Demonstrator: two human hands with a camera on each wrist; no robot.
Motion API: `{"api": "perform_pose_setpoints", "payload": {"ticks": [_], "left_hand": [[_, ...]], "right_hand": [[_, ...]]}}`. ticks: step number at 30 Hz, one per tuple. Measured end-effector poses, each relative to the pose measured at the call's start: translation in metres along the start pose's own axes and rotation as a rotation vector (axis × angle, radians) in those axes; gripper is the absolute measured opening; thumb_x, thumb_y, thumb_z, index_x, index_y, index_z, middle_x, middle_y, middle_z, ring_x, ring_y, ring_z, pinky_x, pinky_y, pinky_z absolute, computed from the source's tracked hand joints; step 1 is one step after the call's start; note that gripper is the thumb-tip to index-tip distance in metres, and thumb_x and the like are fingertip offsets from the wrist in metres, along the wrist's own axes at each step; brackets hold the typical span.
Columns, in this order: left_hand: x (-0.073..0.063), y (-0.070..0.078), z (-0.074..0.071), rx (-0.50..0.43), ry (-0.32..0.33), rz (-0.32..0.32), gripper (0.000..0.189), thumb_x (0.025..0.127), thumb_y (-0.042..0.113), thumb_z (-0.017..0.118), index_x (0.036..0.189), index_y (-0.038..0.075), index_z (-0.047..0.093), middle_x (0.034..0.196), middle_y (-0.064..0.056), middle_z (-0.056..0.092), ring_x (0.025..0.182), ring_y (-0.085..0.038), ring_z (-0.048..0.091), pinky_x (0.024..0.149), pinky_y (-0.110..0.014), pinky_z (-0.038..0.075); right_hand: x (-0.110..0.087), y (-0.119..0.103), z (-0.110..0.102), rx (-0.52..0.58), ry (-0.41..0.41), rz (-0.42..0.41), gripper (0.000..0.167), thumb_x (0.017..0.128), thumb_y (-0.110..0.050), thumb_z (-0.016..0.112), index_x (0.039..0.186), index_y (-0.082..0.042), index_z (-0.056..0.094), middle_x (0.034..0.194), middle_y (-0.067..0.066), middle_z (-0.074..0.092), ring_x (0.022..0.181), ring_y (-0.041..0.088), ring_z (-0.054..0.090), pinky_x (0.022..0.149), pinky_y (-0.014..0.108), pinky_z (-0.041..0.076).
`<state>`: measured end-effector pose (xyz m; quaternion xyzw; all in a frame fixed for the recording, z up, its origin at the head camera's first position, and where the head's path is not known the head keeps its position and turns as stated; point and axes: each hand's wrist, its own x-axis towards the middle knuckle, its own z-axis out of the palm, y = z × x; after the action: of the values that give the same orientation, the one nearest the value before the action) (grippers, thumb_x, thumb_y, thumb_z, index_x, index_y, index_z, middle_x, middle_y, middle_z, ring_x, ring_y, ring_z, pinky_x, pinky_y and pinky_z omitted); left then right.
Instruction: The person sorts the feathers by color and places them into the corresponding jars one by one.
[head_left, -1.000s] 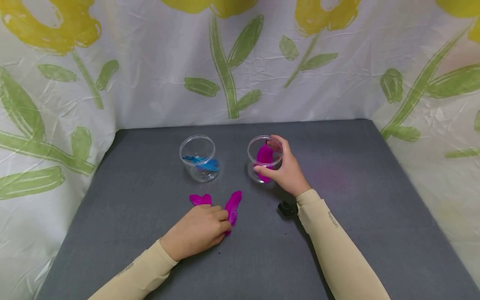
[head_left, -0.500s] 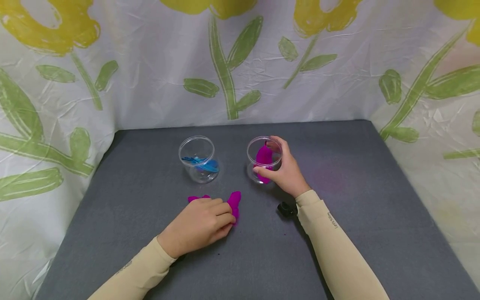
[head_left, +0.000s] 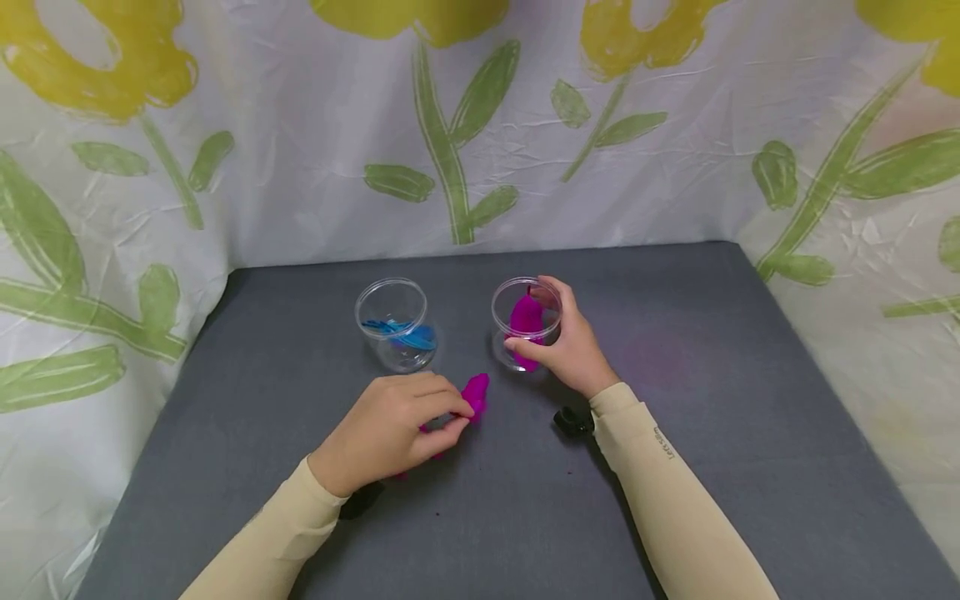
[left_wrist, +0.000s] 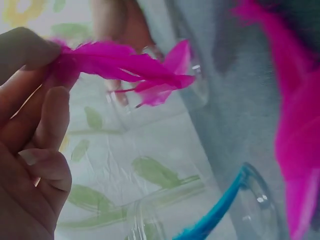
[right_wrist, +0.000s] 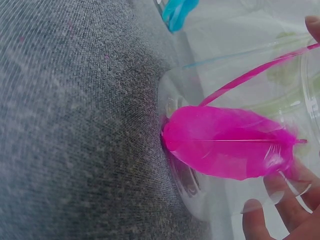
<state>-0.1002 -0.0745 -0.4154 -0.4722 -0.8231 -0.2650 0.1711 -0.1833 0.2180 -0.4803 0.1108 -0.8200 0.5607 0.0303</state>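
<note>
The left hand pinches a pink feather between thumb and closely pressed fingers, above the counter, near loose pink feathers. The right hand, fingers spread and curved, grips an upright clear cup containing more feathers. Another cup holds blue feathers.

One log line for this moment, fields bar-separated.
left hand: pinches pink feather | right hand: grips right-side cup, pink feathers inside | left-side cup: blue feathers inside | table: at least one more pink feather
</note>
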Motion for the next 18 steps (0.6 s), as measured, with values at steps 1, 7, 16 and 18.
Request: {"api": "perform_pose_setpoints", "payload": {"ticks": [1,7,16,18], "left_hand": [[0.003,-0.001,-0.001,-0.034,0.013,-0.022,0.011,0.091,0.015,0.085,0.101,0.019,0.082,0.095,0.01,0.076,0.079,-0.006,0.067,0.071,-0.021,0.057],[0.017,-0.007,-0.008,-0.19,0.084,-0.166,0.016,0.092,0.011,0.085,0.102,0.021,0.082,0.095,0.012,0.075,0.079,-0.005,0.063,0.069,-0.019,0.052],[0.032,-0.01,-0.014,-0.431,0.168,-0.488,0.01,0.098,0.021,0.082,0.102,0.03,0.083,0.084,0.014,0.071,0.07,-0.011,0.058,0.059,-0.024,0.044],[0.035,-0.01,-0.015,-0.491,0.18,-0.537,0.009,0.098,0.023,0.083,0.103,0.031,0.082,0.084,0.011,0.072,0.066,-0.015,0.054,0.057,-0.026,0.042]], "right_hand": [[0.0,0.0,0.0,0.0,-0.001,0.0,0.104,0.083,-0.043,0.095,0.163,-0.033,0.031,0.16,-0.004,0.053,0.149,0.018,0.05,0.12,0.054,0.049],[0.0,0.0,0.0,-0.002,-0.005,0.005,0.104,0.083,-0.045,0.095,0.163,-0.034,0.031,0.16,-0.007,0.053,0.149,0.018,0.05,0.121,0.055,0.048],[0.001,0.001,-0.001,0.0,0.0,0.004,0.104,0.082,-0.045,0.095,0.163,-0.034,0.031,0.159,-0.007,0.053,0.148,0.017,0.05,0.119,0.055,0.05],[0.001,0.001,-0.001,-0.003,-0.001,0.002,0.104,0.083,-0.044,0.095,0.163,-0.034,0.031,0.159,-0.007,0.053,0.148,0.018,0.05,0.118,0.055,0.05]]}}
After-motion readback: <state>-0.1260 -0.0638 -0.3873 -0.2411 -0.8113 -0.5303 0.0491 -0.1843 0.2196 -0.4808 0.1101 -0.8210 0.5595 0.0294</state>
